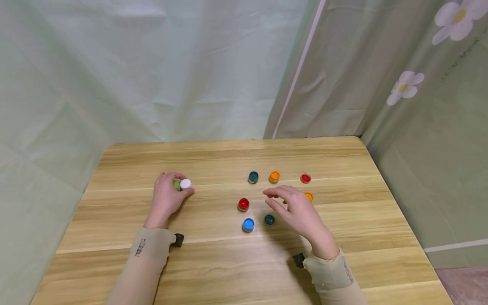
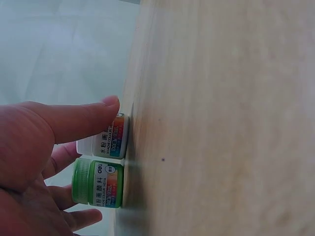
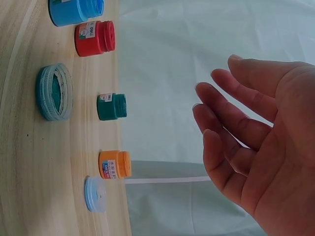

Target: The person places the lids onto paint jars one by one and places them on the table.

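Note:
At the left of the table, my left hand grips a white-capped paint jar between thumb and forefinger. Right beside it stands a capped green paint jar, with other fingers of that hand behind it. My right hand is held above the table, fingers loosely bent and holding nothing. Near it stand uncapped paint jars: blue, red, dark teal and orange. A teal-stained lid lies left of the right hand, and an orange-stained lid is partly hidden behind it.
A red-stained lid lies to the right of the orange jar. The wooden table ends at a pale green curtain behind and at both sides.

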A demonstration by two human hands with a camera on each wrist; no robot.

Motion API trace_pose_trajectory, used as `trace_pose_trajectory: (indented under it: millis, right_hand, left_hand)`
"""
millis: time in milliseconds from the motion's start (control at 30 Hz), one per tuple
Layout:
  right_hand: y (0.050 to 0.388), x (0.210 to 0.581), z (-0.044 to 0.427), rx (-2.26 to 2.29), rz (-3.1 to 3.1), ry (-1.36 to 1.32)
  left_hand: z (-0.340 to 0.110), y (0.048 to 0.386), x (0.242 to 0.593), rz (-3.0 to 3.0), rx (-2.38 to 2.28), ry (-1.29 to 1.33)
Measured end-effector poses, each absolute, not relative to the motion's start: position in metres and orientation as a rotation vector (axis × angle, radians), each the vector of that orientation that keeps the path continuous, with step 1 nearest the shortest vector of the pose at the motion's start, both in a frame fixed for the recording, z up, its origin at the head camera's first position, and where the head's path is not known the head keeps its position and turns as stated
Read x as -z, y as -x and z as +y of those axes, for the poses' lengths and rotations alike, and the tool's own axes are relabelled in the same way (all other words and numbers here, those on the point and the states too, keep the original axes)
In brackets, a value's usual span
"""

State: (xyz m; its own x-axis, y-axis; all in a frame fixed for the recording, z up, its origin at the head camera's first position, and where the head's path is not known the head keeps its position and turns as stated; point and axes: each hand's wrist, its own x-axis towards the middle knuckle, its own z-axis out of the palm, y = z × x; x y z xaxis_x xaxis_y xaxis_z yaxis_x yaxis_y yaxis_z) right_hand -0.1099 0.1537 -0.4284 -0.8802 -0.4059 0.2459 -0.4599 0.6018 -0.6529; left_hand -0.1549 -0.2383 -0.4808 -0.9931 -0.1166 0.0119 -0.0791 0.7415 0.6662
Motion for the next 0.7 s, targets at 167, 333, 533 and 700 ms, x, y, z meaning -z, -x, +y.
trace_pose_trajectory:
  millis: [167, 333, 533, 700]
  right_hand:
    - [0.110, 0.429, 0.154, -1.158, -2.746, -0.744]
    - [0.111, 0.428, 0.155, -1.160, -2.758, -0.731]
    - [0.112, 0.425, 0.162, -1.146, -2.775, -0.708]
    - [0.114, 0.424, 0.175, -1.132, -2.781, -0.650]
  left_hand:
    - [-0.238, 0.155, 0.481, -2.889, 1.094, -0.162]
    - [-0.239, 0.155, 0.480, -2.899, 1.091, -0.150]
    - [-0.238, 0.152, 0.476, -2.886, 1.141, -0.108]
    - [-0.231, 0.146, 0.467, -2.742, 1.177, -0.046]
